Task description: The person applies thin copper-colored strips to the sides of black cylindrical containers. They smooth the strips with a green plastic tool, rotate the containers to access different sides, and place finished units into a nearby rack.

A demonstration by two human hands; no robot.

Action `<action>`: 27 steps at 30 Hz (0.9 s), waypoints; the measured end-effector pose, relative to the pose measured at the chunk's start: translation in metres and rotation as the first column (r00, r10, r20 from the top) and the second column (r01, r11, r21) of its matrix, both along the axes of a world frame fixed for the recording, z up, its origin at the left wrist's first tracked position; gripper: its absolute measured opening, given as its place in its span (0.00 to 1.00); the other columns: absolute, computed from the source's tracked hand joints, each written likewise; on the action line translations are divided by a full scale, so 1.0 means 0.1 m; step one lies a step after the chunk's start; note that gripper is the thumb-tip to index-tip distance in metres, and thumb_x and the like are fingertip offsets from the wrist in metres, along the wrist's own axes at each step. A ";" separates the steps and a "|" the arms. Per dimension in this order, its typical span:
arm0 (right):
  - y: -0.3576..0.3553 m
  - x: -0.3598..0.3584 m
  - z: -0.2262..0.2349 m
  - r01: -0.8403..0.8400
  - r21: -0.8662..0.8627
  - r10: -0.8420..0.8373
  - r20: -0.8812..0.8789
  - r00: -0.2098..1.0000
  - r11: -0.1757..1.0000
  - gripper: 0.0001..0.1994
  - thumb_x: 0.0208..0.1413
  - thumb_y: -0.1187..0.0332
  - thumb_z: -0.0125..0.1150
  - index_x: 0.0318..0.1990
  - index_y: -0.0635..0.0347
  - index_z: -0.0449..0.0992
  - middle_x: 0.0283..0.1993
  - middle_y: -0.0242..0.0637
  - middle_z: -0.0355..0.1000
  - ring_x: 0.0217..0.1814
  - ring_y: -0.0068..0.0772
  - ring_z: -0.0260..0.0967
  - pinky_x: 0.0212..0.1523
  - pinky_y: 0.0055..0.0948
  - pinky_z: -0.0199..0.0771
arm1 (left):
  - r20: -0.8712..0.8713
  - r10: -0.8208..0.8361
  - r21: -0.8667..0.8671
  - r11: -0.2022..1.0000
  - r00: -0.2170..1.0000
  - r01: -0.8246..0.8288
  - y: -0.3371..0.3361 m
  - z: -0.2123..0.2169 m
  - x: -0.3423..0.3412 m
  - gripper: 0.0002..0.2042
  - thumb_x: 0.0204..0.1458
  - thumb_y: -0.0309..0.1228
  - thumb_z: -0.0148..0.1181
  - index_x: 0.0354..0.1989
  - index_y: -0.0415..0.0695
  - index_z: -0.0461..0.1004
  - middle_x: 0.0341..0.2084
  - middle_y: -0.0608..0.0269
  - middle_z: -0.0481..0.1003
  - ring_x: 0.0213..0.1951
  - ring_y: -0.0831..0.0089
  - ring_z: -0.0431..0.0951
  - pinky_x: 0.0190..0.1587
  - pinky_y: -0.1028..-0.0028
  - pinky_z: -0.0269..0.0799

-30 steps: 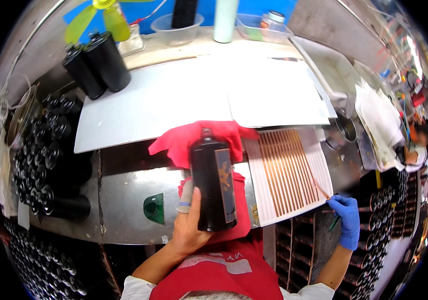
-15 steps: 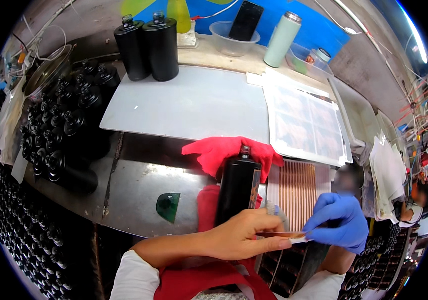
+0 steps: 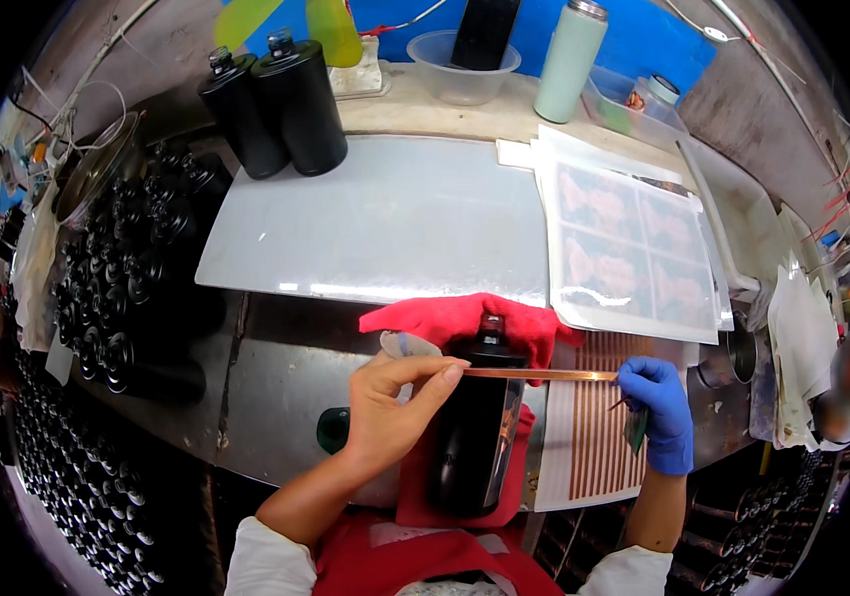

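A thin copper-coloured strip [image 3: 542,374] is stretched level between my hands, across the shoulder of a black bottle [image 3: 480,427]. My bare left hand [image 3: 385,402] pinches its left end between thumb and forefinger. A whitish piece with a bluish mark [image 3: 408,345] shows at the left fingers; its kind is unclear. In a blue glove, my right hand [image 3: 661,407] grips the strip's right end, and a small dark green piece [image 3: 637,429] sticks out below those fingers. The bottle lies on red cloth [image 3: 455,316], neck pointing away. Whether the strip touches it, I cannot tell.
Right of the bottle lies a white sheet with copper stripes [image 3: 594,457]. A dark green flat piece [image 3: 334,430] rests on the metal table. Many black bottles [image 3: 117,288] stand at left. Behind are a grey board [image 3: 375,219], printed sheets [image 3: 634,248] and a pale green flask [image 3: 571,65].
My hands have moved up and apart, drawing the strip out straight over the bottle. The left hand has shifted left, away from the right one. The whole view has shifted slightly.
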State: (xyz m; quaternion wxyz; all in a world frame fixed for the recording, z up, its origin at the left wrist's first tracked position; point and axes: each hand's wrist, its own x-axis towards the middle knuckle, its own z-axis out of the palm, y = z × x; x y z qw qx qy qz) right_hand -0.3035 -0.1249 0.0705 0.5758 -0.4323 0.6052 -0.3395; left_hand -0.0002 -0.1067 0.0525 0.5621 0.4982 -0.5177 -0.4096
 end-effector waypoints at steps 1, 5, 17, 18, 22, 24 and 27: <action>-0.02 -0.01 -0.03 0.022 0.012 -0.022 0.010 1.000 1.000 0.06 0.46 0.69 0.61 0.26 0.63 0.77 0.19 0.26 0.67 0.19 0.12 0.59 0.20 0.14 0.55 | 0.004 0.018 0.000 1.000 1.000 -0.018 -0.02 -0.03 -0.03 0.02 0.45 0.24 0.64 0.26 0.39 0.78 0.18 0.71 0.71 0.22 0.84 0.64 0.25 0.82 0.58; -0.09 -0.12 -0.21 0.015 0.007 -0.015 0.040 0.999 1.000 0.06 0.48 0.71 0.59 0.26 0.64 0.74 0.19 0.27 0.66 0.18 0.13 0.58 0.19 0.14 0.55 | -0.033 0.054 0.060 0.997 0.998 -0.052 -0.06 -0.06 -0.11 0.03 0.44 0.24 0.65 0.25 0.40 0.77 0.16 0.73 0.69 0.21 0.86 0.62 0.23 0.83 0.55; -0.13 -0.22 -0.40 0.039 0.033 -0.042 0.086 0.995 0.999 0.06 0.45 0.69 0.63 0.26 0.63 0.77 0.19 0.27 0.68 0.18 0.12 0.59 0.20 0.14 0.56 | -0.011 0.070 0.039 0.997 0.997 -0.070 -0.08 -0.07 -0.26 0.05 0.45 0.20 0.63 0.26 0.40 0.72 0.21 0.73 0.69 0.23 0.89 0.63 0.24 0.86 0.54; -0.13 -0.23 -0.41 0.038 0.035 -0.041 0.089 0.995 0.999 0.06 0.45 0.69 0.63 0.26 0.63 0.77 0.19 0.27 0.68 0.18 0.12 0.59 0.20 0.14 0.56 | -0.041 0.061 0.049 0.997 0.997 -0.058 -0.08 -0.07 -0.27 0.05 0.44 0.19 0.63 0.26 0.40 0.72 0.22 0.73 0.69 0.23 0.89 0.63 0.25 0.86 0.54; -0.13 -0.25 -0.44 0.029 0.041 -0.033 0.091 0.995 0.999 0.06 0.45 0.69 0.63 0.26 0.63 0.77 0.19 0.27 0.68 0.18 0.12 0.59 0.19 0.14 0.55 | -0.151 0.046 0.083 0.996 0.988 -0.033 -0.07 -0.08 -0.27 0.06 0.45 0.18 0.61 0.29 0.40 0.71 0.26 0.70 0.68 0.27 0.87 0.64 0.28 0.86 0.56; -0.14 -0.25 -0.44 0.029 0.035 -0.032 0.094 0.995 0.999 0.06 0.45 0.69 0.63 0.26 0.63 0.77 0.19 0.27 0.68 0.18 0.12 0.59 0.19 0.14 0.55 | -0.219 0.053 0.095 0.995 0.974 -0.033 -0.07 -0.07 -0.28 0.05 0.46 0.18 0.60 0.30 0.40 0.71 0.28 0.68 0.68 0.28 0.87 0.64 0.30 0.85 0.57; -0.15 -0.26 -0.45 0.030 0.037 -0.033 0.092 0.995 0.999 0.06 0.45 0.69 0.63 0.26 0.62 0.77 0.19 0.26 0.68 0.18 0.12 0.59 0.19 0.14 0.55 | -0.327 0.082 0.121 0.992 0.941 -0.044 -0.09 -0.06 -0.30 0.04 0.48 0.21 0.59 0.32 0.40 0.71 0.29 0.69 0.69 0.28 0.87 0.64 0.30 0.85 0.57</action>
